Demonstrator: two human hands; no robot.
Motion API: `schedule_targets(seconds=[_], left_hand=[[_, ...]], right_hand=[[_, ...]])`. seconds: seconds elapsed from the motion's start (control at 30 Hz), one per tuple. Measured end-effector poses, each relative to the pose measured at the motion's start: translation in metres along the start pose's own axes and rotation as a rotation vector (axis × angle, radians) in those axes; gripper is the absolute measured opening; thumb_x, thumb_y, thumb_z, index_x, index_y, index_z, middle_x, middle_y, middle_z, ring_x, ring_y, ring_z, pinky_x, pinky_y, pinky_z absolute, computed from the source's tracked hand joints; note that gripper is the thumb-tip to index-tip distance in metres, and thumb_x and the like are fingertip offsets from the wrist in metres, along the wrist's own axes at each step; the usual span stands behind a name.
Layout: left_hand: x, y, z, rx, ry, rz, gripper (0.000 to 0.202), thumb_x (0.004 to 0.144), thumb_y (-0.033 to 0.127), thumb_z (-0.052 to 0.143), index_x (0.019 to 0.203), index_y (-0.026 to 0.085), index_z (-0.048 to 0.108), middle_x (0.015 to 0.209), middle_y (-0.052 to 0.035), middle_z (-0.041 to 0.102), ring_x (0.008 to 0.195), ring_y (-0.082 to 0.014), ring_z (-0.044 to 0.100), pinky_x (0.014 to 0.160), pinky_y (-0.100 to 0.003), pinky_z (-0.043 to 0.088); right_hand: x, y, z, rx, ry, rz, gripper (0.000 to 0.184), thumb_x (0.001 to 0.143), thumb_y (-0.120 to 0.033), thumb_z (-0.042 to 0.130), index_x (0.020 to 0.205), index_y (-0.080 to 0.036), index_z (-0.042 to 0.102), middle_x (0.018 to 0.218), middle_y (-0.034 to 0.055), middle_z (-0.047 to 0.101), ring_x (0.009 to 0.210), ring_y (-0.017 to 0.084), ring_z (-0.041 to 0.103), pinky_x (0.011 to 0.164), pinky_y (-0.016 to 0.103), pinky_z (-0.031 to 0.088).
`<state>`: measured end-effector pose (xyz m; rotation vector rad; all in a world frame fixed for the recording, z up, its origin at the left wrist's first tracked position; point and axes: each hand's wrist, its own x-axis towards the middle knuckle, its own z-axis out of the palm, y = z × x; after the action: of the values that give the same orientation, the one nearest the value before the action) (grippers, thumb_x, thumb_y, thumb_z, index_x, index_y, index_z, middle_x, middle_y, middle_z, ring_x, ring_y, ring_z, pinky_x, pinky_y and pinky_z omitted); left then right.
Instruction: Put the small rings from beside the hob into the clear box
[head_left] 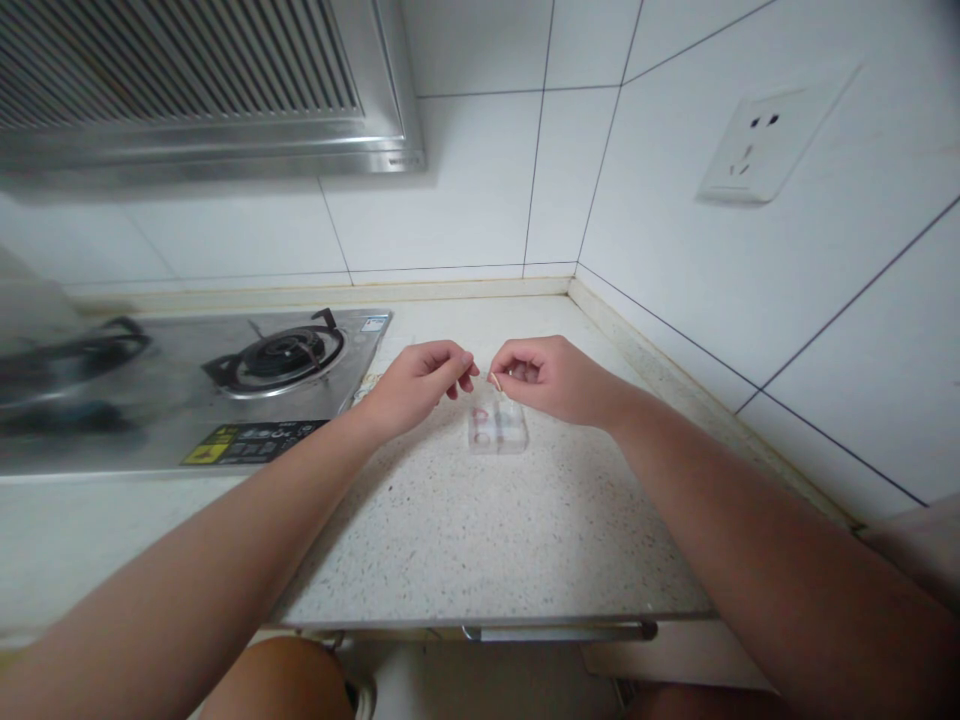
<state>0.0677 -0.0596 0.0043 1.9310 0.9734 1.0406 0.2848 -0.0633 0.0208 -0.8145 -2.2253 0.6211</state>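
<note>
Thumb and fingertips pinched together, my right hand point(551, 378) holds a small pale curved piece point(495, 382), perhaps a ring or band; its kind is too small to tell. Just left of it, across a narrow gap, my left hand point(427, 385) is closed with the fingers curled and the thumb against them. Anything in that pinch is too small or hidden to make out. Below both hands a small clear plastic box point(497, 432) with compartments lies on the speckled countertop point(480, 540). Reddish and greyish small items show blurrily inside it.
To the left is a steel gas hob point(172, 440) with a near burner point(285, 355) and a blurred second one. A range hood point(225, 150) overhangs it. Tiled walls meet behind the counter, with a socket point(761, 145) on the right. A drawer handle point(559, 632) runs below the front edge.
</note>
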Motion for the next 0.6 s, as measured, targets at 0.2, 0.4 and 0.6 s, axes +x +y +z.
schedule_targets(seconds=[0.2,0.4,0.6], left_hand=[[0.0001,0.0008,-0.0002,-0.005,-0.009,0.003,0.029,0.094,0.038,0.053,0.079,0.015,0.064,0.074,-0.0023,0.066,0.058,-0.0081,0.054,0.052,-0.020,0.042],[-0.0001,0.0020,-0.0002,-0.008,-0.012,0.008,0.030,0.094,0.039,0.053,0.080,0.015,0.064,0.074,-0.0021,0.066,0.059,-0.0081,0.054,0.052,-0.019,0.042],[0.0000,0.0022,-0.0001,-0.010,-0.012,0.003,0.029,0.094,0.038,0.054,0.080,0.015,0.065,0.073,-0.0018,0.066,0.059,-0.0080,0.054,0.052,-0.019,0.042]], right_hand=[[0.0000,-0.0011,-0.0003,-0.004,-0.004,0.005,0.012,0.085,-0.027,0.060,0.082,-0.017,0.066,0.061,-0.0038,0.053,0.054,0.008,0.040,0.054,0.026,0.031],[-0.0001,-0.0003,0.0003,0.003,-0.011,0.012,0.014,0.085,-0.029,0.058,0.081,-0.017,0.065,0.061,-0.0036,0.051,0.055,0.008,0.040,0.055,0.027,0.030],[-0.0002,-0.0011,0.0002,0.006,-0.015,0.017,0.014,0.085,-0.029,0.059,0.082,-0.016,0.065,0.063,-0.0031,0.053,0.055,0.008,0.040,0.055,0.027,0.030]])
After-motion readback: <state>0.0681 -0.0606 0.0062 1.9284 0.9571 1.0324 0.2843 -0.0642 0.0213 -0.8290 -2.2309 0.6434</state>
